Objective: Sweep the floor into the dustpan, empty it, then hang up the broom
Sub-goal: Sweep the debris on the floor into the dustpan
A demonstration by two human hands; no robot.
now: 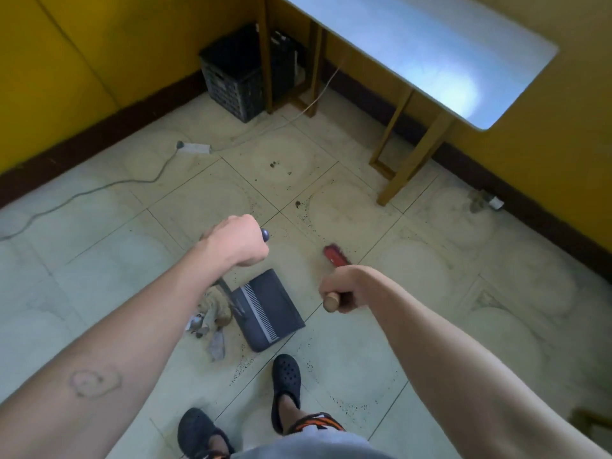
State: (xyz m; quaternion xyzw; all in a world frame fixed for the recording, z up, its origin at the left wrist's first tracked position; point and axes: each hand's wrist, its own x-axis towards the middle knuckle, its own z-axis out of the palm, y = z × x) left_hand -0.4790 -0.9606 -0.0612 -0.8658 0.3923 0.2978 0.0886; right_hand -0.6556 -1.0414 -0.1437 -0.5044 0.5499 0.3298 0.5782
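Observation:
My left hand (pixel 236 241) is closed around the top of the dustpan's long handle, whose dark end knob sticks out past my fingers. The dark grey dustpan (pixel 268 308) rests on the tiled floor below, with a ribbed comb strip across it. A pile of crumpled paper and scraps (pixel 208 321) lies against its left side. My right hand (pixel 341 288) grips the broom's wooden handle, the round end showing under my fist. The broom's red head (pixel 332 255) is on the floor to the right of the dustpan. Dark crumbs (pixel 281 167) are scattered over the tiles.
A wooden-legged table with a pale top (pixel 440 58) stands at the right along the yellow wall. A black crate (pixel 231 74) sits in the corner. A power strip (pixel 195 148) and grey cable lie on the left floor. My feet in dark clogs (pixel 286 379) stand below the dustpan.

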